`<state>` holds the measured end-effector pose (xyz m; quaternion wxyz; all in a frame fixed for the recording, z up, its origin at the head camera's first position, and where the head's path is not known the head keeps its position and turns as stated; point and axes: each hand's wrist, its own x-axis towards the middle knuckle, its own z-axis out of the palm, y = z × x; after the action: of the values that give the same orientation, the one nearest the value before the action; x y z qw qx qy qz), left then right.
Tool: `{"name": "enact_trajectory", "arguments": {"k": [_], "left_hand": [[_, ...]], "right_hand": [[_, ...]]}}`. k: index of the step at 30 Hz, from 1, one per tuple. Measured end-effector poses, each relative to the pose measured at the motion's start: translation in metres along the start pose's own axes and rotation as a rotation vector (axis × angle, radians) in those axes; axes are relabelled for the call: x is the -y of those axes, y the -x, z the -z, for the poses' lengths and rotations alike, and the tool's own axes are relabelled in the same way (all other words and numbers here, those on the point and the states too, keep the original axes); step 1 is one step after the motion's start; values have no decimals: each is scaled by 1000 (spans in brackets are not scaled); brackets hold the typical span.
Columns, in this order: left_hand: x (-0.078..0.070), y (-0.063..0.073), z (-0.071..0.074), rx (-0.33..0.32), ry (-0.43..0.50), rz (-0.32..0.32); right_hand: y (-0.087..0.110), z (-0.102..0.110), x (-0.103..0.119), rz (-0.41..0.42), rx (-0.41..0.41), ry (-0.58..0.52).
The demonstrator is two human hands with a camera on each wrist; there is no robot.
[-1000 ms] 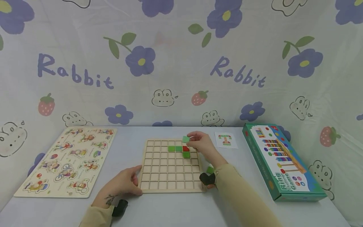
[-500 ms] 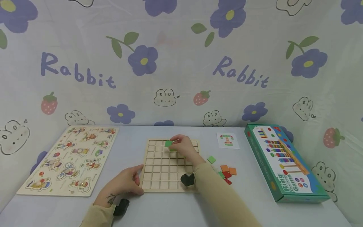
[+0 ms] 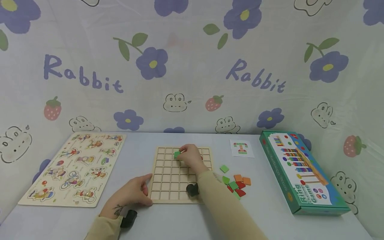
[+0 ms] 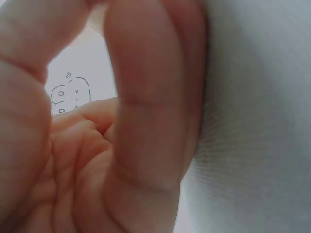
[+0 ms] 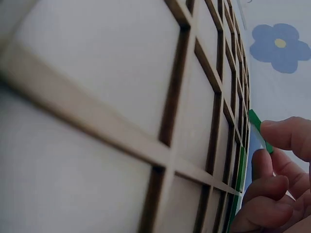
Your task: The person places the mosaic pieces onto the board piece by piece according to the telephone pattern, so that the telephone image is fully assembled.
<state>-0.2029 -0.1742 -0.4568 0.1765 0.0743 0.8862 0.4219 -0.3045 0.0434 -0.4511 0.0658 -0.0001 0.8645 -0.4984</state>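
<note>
A wooden grid board (image 3: 165, 179) lies on the white table in the head view. My right hand (image 3: 192, 157) pinches a green square tile (image 3: 177, 155) between thumb and fingertips, over the back rows left of centre. The right wrist view shows this green tile (image 5: 258, 127) tilted close above the grid, with green tiles (image 5: 241, 167) set in cells nearby; in the head view my hand hides most of them. My left hand (image 3: 132, 192) touches the board's left edge, thumb by the front corner and index finger farther back. Its fingers (image 4: 146, 107) fill the left wrist view.
Loose green, orange and red pieces (image 3: 238, 184) lie right of the board, one green square (image 3: 224, 168) apart. Behind them is a pattern card (image 3: 241, 148). A picture puzzle board (image 3: 73, 170) lies left; a green game box (image 3: 303, 170) lies right.
My right hand has carried the green tile left from the board's back right, then slightly lower toward the grid. The loose pieces have come into view. My left hand stays at the edge.
</note>
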Motion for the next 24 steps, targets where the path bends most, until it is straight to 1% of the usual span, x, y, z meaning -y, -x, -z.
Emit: {"name": "enact_trajectory", "arguments": {"k": [4, 8, 14, 18, 21, 24], "left_hand": [[0, 0, 0, 4, 6, 5], [1, 0, 1, 5, 3, 4], [2, -1, 1, 6, -15, -37], [2, 0, 0, 7, -13, -38], [1, 0, 0, 7, -12, -31], [1, 0, 0, 6, -14, -27]], "right_hand": [[0, -1, 4, -18, -12, 58], [0, -2, 6, -32, -7, 113], [3, -2, 10, -56, 10, 140], [4, -2, 10, -63, 11, 155], [4, -2, 10, -58, 14, 138], [5, 1, 10, -37, 23, 85]]}}
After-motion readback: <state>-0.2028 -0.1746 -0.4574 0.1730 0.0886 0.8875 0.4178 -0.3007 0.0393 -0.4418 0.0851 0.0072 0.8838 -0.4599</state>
